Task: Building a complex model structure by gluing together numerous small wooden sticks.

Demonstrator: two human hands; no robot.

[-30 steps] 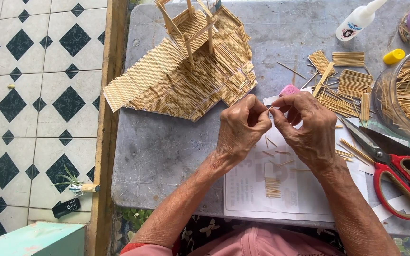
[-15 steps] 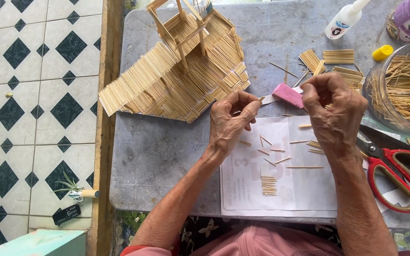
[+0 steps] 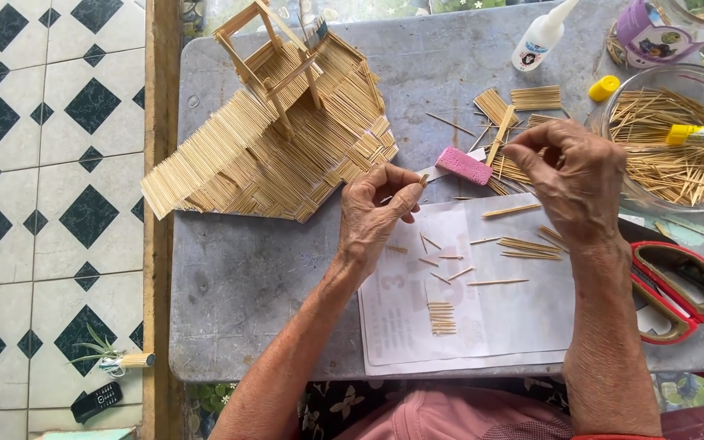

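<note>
Your left hand (image 3: 378, 213) and right hand (image 3: 574, 183) are bare: no gloves, no rings, no watch or band at either wrist. Both forearms uncovered all the way down to 6 o'clock, no sleeves showing on them. Skin looks creased, veins raised on the backs of the hands. Nails short. At 6 o'clock you wear a pink top (image 3: 458, 415), and below your left forearm a dark floral-print cloth (image 3: 344, 405).
</note>
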